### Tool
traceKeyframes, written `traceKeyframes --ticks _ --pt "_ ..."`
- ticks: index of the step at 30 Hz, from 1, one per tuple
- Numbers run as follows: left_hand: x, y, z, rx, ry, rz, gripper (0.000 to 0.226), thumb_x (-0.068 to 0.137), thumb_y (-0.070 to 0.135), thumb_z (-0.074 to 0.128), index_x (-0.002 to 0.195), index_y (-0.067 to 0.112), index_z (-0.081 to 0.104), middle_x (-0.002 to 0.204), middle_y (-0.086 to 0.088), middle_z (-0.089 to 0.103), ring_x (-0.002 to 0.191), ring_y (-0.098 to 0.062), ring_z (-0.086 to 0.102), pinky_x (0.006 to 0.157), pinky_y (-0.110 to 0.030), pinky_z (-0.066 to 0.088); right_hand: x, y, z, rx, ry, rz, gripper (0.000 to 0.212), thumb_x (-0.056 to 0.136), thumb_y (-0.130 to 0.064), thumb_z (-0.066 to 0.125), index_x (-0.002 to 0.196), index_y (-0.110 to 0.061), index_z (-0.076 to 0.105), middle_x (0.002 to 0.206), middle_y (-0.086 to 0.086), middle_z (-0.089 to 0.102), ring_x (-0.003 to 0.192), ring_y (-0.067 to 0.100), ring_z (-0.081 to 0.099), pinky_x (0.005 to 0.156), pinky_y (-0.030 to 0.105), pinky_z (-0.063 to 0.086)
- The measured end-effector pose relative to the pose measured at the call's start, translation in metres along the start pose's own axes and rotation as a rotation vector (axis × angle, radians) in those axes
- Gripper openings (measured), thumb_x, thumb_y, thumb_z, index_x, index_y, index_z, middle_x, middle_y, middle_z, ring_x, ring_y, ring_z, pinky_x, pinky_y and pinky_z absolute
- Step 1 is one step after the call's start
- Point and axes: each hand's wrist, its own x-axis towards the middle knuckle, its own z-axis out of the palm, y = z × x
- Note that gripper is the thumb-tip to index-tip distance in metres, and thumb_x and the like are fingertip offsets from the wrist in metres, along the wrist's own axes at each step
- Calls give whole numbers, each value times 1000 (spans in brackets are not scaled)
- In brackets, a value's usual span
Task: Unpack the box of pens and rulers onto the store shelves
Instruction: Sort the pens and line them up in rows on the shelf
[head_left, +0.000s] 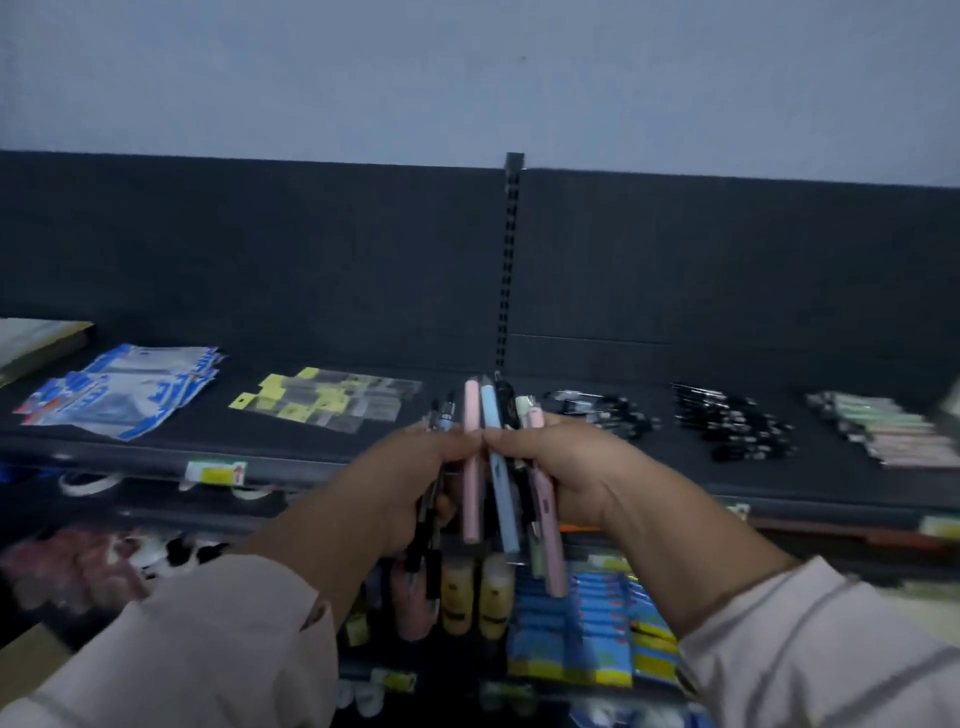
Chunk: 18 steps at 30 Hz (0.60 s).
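Both my hands hold a bundle of pens (491, 467) upright in front of the dark top shelf (363, 410). My left hand (410, 478) grips the dark and clear pens on the left side of the bundle. My right hand (566, 467) grips the pink, blue and green pens on the right side. The thumbs nearly meet across the pink and blue barrels. No box shows in the view.
On the top shelf lie blue-and-white packets (124, 389), clear packets with yellow tags (327, 400), two piles of black pens (732, 426), and pastel pens (893, 431). Lower shelves hold glue bottles (475, 597) and blue packs (587, 623). A slotted upright (509, 260) divides the back panel.
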Motion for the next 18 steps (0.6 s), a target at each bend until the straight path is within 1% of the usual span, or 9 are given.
traceKeyframes --ticks 1,3,5,7,9,11,15,16,18 --pt "3 -1 23 -12 -20 0 10 87 17 66 93 9 65 51 1 62 40 -10 50 36 -18 33 -8 -3 -22 19 2 3 8 87 -5 64 92 -6 70 81 14 73 68 25 71 65 38 59" --pt "8 -4 68 -22 -66 8 5 87 13 65 86 10 62 49 2 60 35 -7 48 35 -17 32 -24 -10 -66 50 16 -3 11 90 -4 59 88 -6 70 74 10 73 61 22 71 53 35 58" --pt "15 -8 113 -15 -96 17 6 87 11 64 82 12 61 50 2 61 37 -7 48 35 -16 32 -37 -16 -108 43 49 -28 11 90 -4 59 95 -4 69 77 12 73 64 24 71 57 38 60" --pt "22 -13 155 7 -138 30 4 87 11 64 85 12 61 53 1 62 41 -8 48 36 -17 32 -49 -21 -147 36 99 -52 17 88 -3 62 104 0 67 83 15 73 68 26 70 64 40 60" --pt "31 -17 195 40 -175 12 5 87 13 65 89 9 63 56 -1 61 45 -10 47 39 -20 32 -60 -24 -185 35 150 -52 14 87 -1 63 100 1 67 77 15 73 63 24 70 59 37 59" --pt "40 -21 230 68 -221 -31 8 89 15 63 86 7 64 55 -1 57 43 -10 46 38 -19 32 -70 -27 -220 27 233 -46 16 85 -2 65 101 1 66 73 14 71 59 24 69 54 36 58" --pt "61 -25 288 104 -313 -91 10 91 14 58 89 7 65 53 0 58 44 -8 47 37 -17 32 -78 -28 -279 -2 375 -27 38 79 -8 73 113 3 61 93 20 71 79 30 69 70 41 58" --pt "68 -27 301 119 -330 -96 11 91 15 57 90 7 65 53 1 58 45 -8 47 37 -17 32 -78 -29 -292 1 398 -23 38 79 -8 74 113 3 61 97 20 71 82 31 69 72 41 58" --pt "83 -28 323 151 -365 -109 12 92 15 57 88 7 65 52 1 57 45 -8 47 38 -17 32 -78 -29 -314 13 424 -19 30 80 -7 73 108 1 63 95 18 72 78 26 70 67 35 58"
